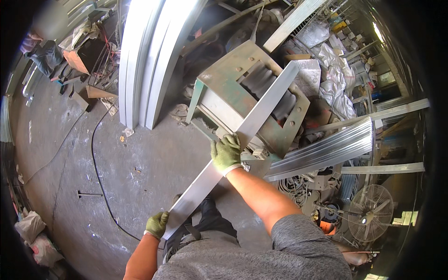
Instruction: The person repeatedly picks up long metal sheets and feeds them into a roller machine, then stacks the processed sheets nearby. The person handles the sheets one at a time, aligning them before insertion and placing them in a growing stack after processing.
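Note:
A long, flat silvery metal bar [197, 189] runs diagonally from my waist up to the right. My left hand [157, 224], in a green work glove, is closed round its near end. Farther up, my right hand [226, 152], gloved alike, grips the bar about its middle, fingers over the edge. The bar's far part lies across a worn cream and green machine [228, 84] with dark ridged rollers [261, 80] in an opening of its top. Whether the bar touches the rollers cannot be told.
Tall metal profiles [148, 60] stand left of the machine. Corrugated metal sheets [326, 144] lie to the right, near a round fan [370, 213]. A black cable [95, 154] snakes over the concrete floor [60, 196]. Another person [44, 56] is at the far left; white sacks [31, 227] lie lower left.

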Tool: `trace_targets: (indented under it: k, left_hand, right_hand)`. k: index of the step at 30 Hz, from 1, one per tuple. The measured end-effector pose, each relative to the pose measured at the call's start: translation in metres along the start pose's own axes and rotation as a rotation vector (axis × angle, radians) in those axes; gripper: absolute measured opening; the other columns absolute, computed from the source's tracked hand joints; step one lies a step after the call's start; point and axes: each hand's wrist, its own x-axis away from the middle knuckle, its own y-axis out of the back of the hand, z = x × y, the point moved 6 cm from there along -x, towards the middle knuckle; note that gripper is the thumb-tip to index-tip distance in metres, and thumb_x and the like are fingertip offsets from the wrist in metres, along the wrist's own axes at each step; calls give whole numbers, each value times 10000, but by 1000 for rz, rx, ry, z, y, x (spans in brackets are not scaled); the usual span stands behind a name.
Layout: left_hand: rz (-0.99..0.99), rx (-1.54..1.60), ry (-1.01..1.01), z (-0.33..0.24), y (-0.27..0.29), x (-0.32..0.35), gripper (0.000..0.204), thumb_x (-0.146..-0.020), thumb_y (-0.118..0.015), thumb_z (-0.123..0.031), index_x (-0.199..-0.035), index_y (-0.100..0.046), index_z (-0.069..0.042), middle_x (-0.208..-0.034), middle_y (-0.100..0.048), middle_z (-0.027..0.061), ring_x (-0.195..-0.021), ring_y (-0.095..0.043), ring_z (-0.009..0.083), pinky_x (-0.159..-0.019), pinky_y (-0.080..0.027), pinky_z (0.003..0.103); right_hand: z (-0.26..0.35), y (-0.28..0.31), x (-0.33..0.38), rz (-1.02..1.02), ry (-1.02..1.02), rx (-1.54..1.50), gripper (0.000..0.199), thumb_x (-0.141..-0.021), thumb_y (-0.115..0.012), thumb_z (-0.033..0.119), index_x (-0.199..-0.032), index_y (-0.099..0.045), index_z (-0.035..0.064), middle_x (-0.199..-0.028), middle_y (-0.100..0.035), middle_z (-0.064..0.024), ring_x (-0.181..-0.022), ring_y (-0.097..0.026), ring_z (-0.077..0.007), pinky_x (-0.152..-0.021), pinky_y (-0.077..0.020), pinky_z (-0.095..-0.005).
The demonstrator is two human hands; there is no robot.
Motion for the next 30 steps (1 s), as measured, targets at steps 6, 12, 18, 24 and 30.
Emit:
trace_targets:
  k: [6, 12, 18, 24, 30]
  left_hand:
    - [-10, -72, 47, 53, 17, 45, 686, -1100, -468, -656, -951, -731, -40, -883, -706, 283, -890, -686, 533, -746, -521, 563]
    - [-54, -88, 80, 104, 38, 89, 650, -1107, -469, -619, -926, -741, -57, -875, -710, 280, -894, -674, 548, -741, -515, 588]
    - [-70, -96, 172, 150, 51, 124, 630, -1092, -499, -622, -943, -757, -66, -903, -727, 273, -918, -688, 542, -760, -534, 579]
    - [-76, -255, 181, 188, 82, 173, 664, -1083, -448, -640, -935, -771, -79, -922, -745, 278, -959, -698, 547, -805, -548, 611]
    - [-63, -265, 292, 202, 98, 174, 729, -1036, -456, -708, -1008, -808, -71, -955, -752, 298, -1007, -729, 526, -857, -571, 585]
  right_hand:
    - [58, -4, 40, -21, 14, -24, 394, -1016, -614, 313, -718, -704, 71, -851, -686, -130, -1034, -620, -343, -1099, -420, -546]
    - [117, -5, 79, -65, 28, -97, 380, -1000, -648, 302, -676, -644, 103, -830, -654, -97, -1033, -612, -324, -1112, -413, -595]
    - [154, -3, 103, -19, 21, -130, 380, -990, -661, 304, -664, -654, 108, -839, -666, -90, -1030, -614, -330, -1112, -420, -599]
    - [200, 0, 135, 49, 47, -271, 352, -992, -662, 313, -707, -693, 109, -887, -706, -83, -1120, -613, -311, -1162, -380, -604]
    - [209, -5, 141, 154, 60, -323, 333, -1017, -611, 348, -832, -743, 105, -1000, -739, -83, -1254, -569, -339, -1236, -287, -630]
